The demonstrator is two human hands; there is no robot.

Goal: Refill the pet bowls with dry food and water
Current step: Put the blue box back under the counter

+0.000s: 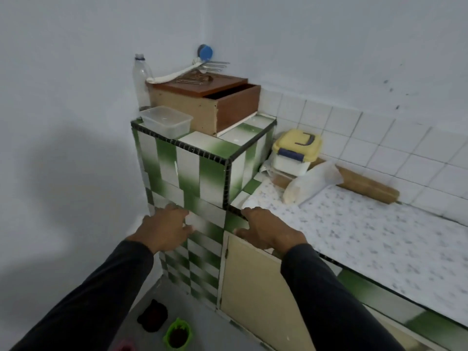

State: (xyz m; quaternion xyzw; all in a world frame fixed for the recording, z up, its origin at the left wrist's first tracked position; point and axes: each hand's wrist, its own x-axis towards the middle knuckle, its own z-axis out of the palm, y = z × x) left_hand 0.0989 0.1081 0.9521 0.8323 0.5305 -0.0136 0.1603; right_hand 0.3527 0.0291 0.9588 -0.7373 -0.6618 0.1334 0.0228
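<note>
- Before the green-and-white tiled counter: we extend our left hand and right hand, both empty, fingers loosely spread.
- Right hand sits above the cream cabinet door.
- Floor, below our left arm: green pet bowl holding dark contents, a black bowl beside it, a pink bowl at the frame edge.
- Raised ledge: clear plastic bottle, lidded clear container, wooden drawer box.
</note>
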